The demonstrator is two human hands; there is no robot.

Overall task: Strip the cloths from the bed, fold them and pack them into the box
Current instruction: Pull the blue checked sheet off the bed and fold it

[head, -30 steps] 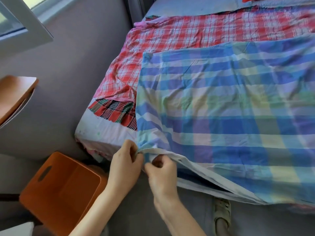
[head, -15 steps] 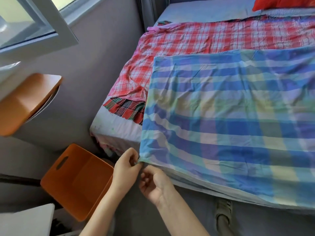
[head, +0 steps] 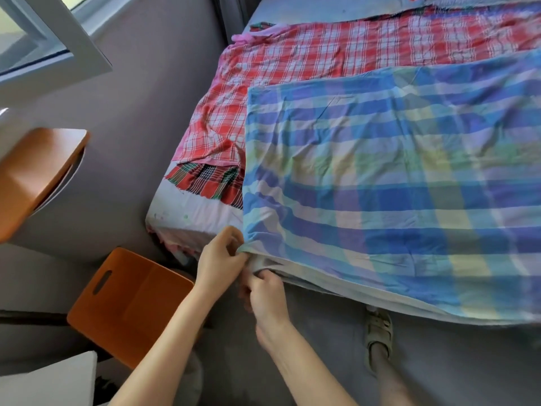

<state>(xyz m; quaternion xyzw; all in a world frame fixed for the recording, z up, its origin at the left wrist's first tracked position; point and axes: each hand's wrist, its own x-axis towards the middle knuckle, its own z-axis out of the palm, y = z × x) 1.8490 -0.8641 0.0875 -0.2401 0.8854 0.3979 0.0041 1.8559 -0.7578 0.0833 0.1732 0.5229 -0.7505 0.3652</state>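
We see the large blue, green and yellow checked cotton cloth [head: 395,186] spread flat over the near half of the bed, its near edge hanging over the bed's near side. Its near left corner is where both hands meet. The left hand [head: 219,259] pinches that corner between thumb and fingers. The right hand [head: 268,294] sits just below and beside it, fingers curled round the pale lower layer of the same edge.

Beyond the blue cloth, a red and white checked cloth [head: 322,60] lies crumpled across the far part of the bed, partly under the blue one. A small dark red and green tartan cloth [head: 207,183] peeks out between them near the bed's left edge, on the white fitted sheet [head: 190,218].

On the grey floor [head: 439,370] by the bed's near left corner stands the orange plastic box with a slot handle [head: 128,306], tilted in our view. We also see a foot in a pale sandal [head: 379,332] near the bed's near side, an orange-brown wooden surface [head: 35,177] at the left, and a white window frame [head: 58,39] above it.
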